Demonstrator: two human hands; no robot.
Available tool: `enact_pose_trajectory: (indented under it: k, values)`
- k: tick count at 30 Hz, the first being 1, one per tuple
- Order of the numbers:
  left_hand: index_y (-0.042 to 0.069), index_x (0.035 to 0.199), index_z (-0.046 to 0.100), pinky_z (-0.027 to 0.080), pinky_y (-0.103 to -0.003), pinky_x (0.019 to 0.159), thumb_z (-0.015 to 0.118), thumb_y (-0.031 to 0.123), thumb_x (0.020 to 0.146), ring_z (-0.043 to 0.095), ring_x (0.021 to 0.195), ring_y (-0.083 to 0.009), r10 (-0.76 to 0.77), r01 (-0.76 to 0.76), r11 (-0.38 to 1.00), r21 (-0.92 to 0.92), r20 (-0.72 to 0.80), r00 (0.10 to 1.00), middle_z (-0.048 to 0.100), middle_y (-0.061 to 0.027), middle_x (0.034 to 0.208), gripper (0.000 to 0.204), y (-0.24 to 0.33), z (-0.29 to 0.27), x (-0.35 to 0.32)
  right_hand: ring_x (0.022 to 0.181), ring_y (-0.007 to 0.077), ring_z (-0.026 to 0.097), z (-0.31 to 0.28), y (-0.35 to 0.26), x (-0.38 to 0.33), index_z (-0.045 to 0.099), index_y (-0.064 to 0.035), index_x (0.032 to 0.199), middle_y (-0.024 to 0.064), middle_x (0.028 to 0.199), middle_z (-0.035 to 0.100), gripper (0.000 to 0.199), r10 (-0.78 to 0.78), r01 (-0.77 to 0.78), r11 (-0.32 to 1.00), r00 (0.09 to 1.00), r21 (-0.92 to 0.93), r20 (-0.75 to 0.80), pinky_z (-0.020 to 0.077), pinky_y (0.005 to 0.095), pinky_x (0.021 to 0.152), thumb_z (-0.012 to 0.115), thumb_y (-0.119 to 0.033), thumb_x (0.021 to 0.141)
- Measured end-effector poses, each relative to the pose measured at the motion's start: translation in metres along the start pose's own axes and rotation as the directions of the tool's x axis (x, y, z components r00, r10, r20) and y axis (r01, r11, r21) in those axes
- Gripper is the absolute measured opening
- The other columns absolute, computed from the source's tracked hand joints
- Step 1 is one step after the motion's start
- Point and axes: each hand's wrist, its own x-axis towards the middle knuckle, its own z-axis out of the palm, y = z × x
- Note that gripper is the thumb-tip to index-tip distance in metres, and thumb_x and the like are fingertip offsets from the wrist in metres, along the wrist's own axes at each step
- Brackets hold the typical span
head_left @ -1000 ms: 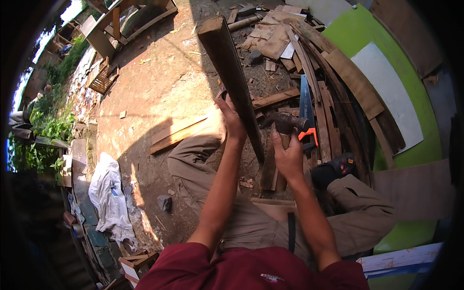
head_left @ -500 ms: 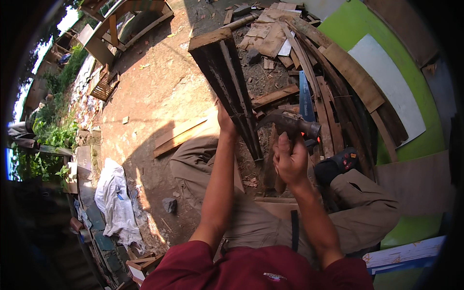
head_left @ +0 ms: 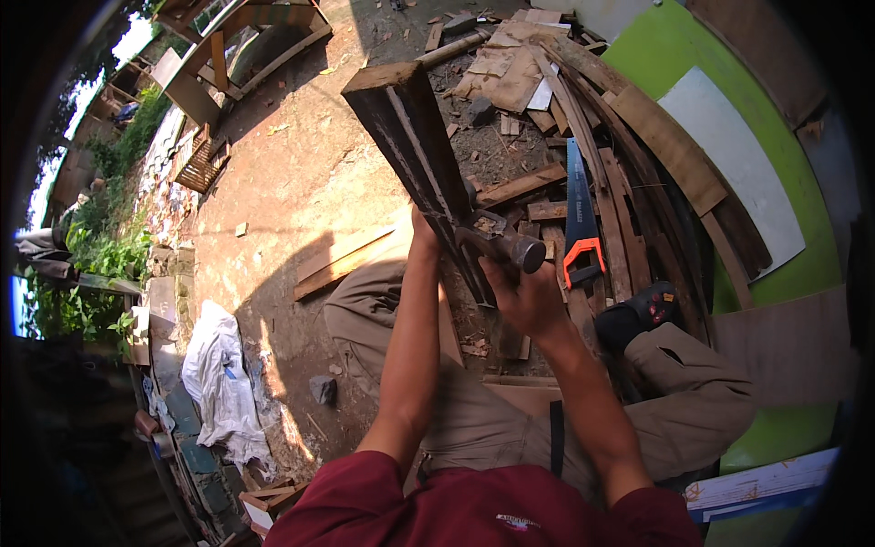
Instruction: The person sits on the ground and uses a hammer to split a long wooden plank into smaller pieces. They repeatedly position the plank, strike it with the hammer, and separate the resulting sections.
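A long dark wooden beam (head_left: 406,137) with a pale stripe along it rises at a slant in front of me. My left hand (head_left: 426,237) is closed around its left side, with the fingers mostly hidden behind the wood. My right hand (head_left: 527,299) grips a claw hammer (head_left: 512,248) close below its head. The round striking face points right, toward me, and the claw end lies against the beam's right side. Whether the claw has caught on anything there cannot be made out. Most of the handle is hidden by my hand.
A handsaw (head_left: 580,214) with an orange handle leans among several planks (head_left: 629,196) to the right. Two pale boards (head_left: 342,260) lie left of my knee. A white sack (head_left: 219,374) and a grey stone (head_left: 322,389) are on the ground at left.
The hammer and my right hand have moved left and its head has turned, bringing the claw to the beam. The beam's top has tipped slightly left. The saw's orange handle now shows.
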Motion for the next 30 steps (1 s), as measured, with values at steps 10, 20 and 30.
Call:
enact_pose_trajectory:
  k: [10, 20, 30]
  values:
    - [0.003, 0.089, 0.053, 0.053, -0.039, 0.053, 0.049, 0.031, 0.098, 0.06, 0.061, -0.0283, -0.263, 0.235, 0.927, -0.291, -0.06, 0.963, 0.054, -0.012, 0.072, 0.029, 0.036, 0.046, 0.003, 0.076, 0.0346, 0.069, 0.001, 0.008, 0.0, 0.061, 0.0005, 0.111, 0.0194, 0.088, 0.069, 0.025, 0.018, -0.017, 0.996, 1.0, -0.086, 0.016, 0.0526, 0.0397, 0.065, 0.065, -0.015, 0.092]
    - [-0.004, 0.107, 0.056, 0.053, -0.044, 0.079, 0.039, 0.046, 0.101, 0.064, 0.082, -0.032, -0.193, 0.224, 0.933, -0.281, 0.134, 0.972, 0.064, -0.0221, 0.088, 0.054, 0.084, 0.066, 0.002, 0.082, 0.039, 0.069, -0.01, 0.017, -0.008, 0.056, -0.0015, 0.117, 0.0193, 0.084, 0.07, 0.029, 0.162, -0.158, 0.983, 0.986, -0.094, 0.031, 0.0536, 0.0413, 0.064, 0.064, -0.015, 0.092]
    - [0.001, 0.136, 0.046, 0.048, -0.033, 0.094, 0.022, 0.056, 0.103, 0.061, 0.105, -0.0202, -0.122, 0.077, 0.975, -0.208, -0.215, 0.969, 0.06, -0.0125, 0.124, 0.068, 0.1, 0.105, -0.008, 0.045, 0.0087, 0.042, -0.002, -0.015, 0.003, 0.052, -0.0072, 0.103, -0.0021, 0.067, 0.043, 0.034, 0.685, -0.618, 0.479, 0.707, 0.623, 0.175, 0.0394, 0.0264, 0.042, 0.048, -0.041, 0.102]
